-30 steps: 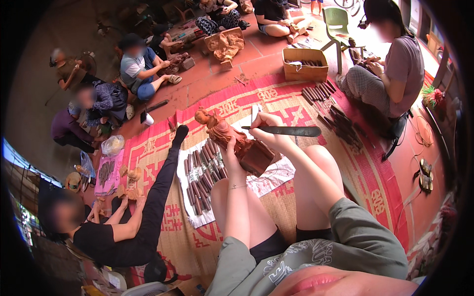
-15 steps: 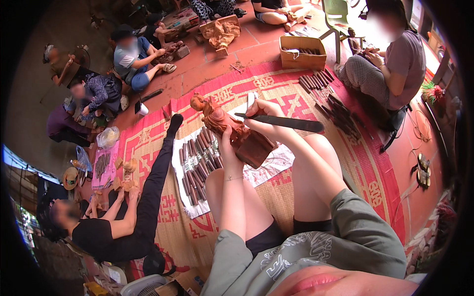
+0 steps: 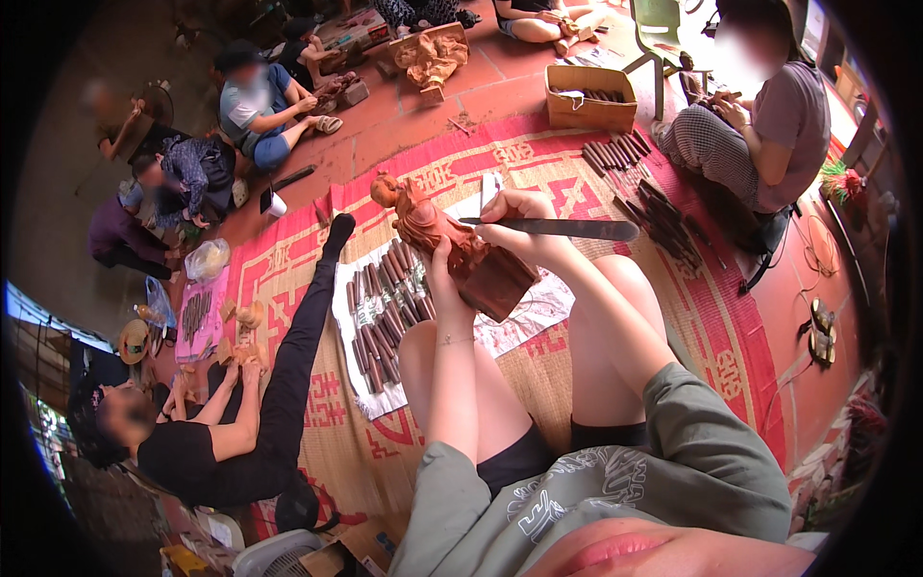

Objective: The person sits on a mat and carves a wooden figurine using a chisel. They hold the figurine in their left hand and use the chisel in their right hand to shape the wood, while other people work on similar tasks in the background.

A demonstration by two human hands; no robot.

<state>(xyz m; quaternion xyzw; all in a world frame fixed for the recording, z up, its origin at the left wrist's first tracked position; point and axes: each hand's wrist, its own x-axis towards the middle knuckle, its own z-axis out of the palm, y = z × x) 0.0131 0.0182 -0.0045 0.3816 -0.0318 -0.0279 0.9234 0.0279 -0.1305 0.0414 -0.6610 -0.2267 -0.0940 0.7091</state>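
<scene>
My left hand (image 3: 445,288) is closed around the lower part of a reddish-brown carved wooden figurine (image 3: 428,223), which leans away to the left with its square base toward me. My right hand (image 3: 524,223) grips a long, dark, flat carving tool (image 3: 582,228). Its narrow tip points left at the figurine's draped side; I cannot tell whether it touches. The broad rounded end sticks out past my right hand. Below and left of the figurine, several wooden-handled chisels (image 3: 380,332) lie in rows on a white cloth (image 3: 385,402).
A patterned red and straw mat (image 3: 538,361) spreads under me. More chisels (image 3: 663,226) lie at the right, near a wooden box (image 3: 591,113) of tools. A person in black (image 3: 183,462) sits at the left, one leg stretched along the mat. Another person (image 3: 788,135) sits far right.
The figurine and both hands stay almost in place, with the carving tool swung slightly toward level. The view has shifted a little. The person at the left has moved their hands slightly on a pale carving.
</scene>
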